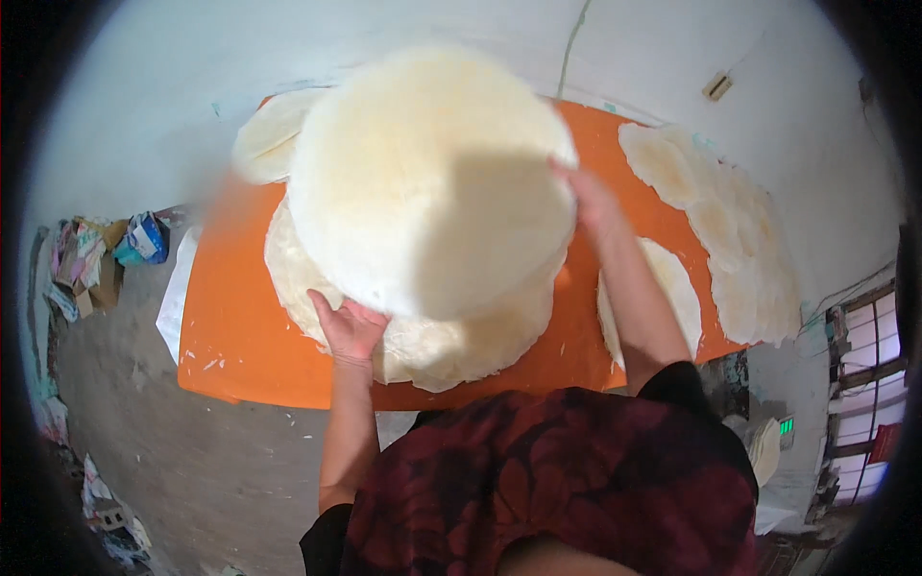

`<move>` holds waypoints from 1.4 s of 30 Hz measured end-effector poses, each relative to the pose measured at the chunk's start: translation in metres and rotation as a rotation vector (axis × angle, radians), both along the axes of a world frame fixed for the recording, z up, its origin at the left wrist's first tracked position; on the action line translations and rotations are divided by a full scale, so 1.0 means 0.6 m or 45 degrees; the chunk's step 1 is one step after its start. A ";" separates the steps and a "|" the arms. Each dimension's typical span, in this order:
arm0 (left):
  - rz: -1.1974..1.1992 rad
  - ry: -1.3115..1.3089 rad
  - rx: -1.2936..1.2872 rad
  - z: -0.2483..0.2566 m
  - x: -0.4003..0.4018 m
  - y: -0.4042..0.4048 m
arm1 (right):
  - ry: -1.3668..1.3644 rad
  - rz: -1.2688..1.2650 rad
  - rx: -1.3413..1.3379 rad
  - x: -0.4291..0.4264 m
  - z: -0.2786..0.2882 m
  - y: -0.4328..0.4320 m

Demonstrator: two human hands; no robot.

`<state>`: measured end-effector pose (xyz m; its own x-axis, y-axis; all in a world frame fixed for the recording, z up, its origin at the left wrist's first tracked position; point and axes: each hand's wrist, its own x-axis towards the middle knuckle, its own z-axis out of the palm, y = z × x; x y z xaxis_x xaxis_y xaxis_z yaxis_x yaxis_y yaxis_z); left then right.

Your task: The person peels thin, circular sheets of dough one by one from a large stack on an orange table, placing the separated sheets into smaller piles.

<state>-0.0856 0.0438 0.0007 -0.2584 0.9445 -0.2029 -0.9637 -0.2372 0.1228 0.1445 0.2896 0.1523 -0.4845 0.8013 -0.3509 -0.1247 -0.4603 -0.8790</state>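
A large round pale flatbread-like sheet (432, 180) is held up, somewhat blurred, over a pile of similar thin sheets (432, 353) on an orange tabletop (238, 324). My left hand (353, 324) supports its lower left edge, palm up, with the thumb spread away from it. At its right edge, my right hand (587, 194) grips the rim; some fingers are hidden or blurred. A shadow falls across the sheet's lower right part.
A folded sheet (270, 140) lies at the table's back left. To the right are another round sheet (670, 288) and a row of overlapping sheets (735, 230). A wall (641, 57) borders the table's back. Boxes and bags (101, 259) stand on the floor at left.
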 end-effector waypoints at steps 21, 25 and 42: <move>0.028 0.737 -0.899 -0.140 -0.007 0.058 | -0.443 -0.231 0.272 0.096 -0.367 -0.045; -0.144 0.687 -0.794 -0.048 0.023 0.065 | -0.397 -0.339 0.419 0.111 -0.335 -0.054; -0.641 0.894 -0.390 0.053 0.566 0.303 | -0.210 -0.985 0.372 0.721 -0.122 -0.054</move>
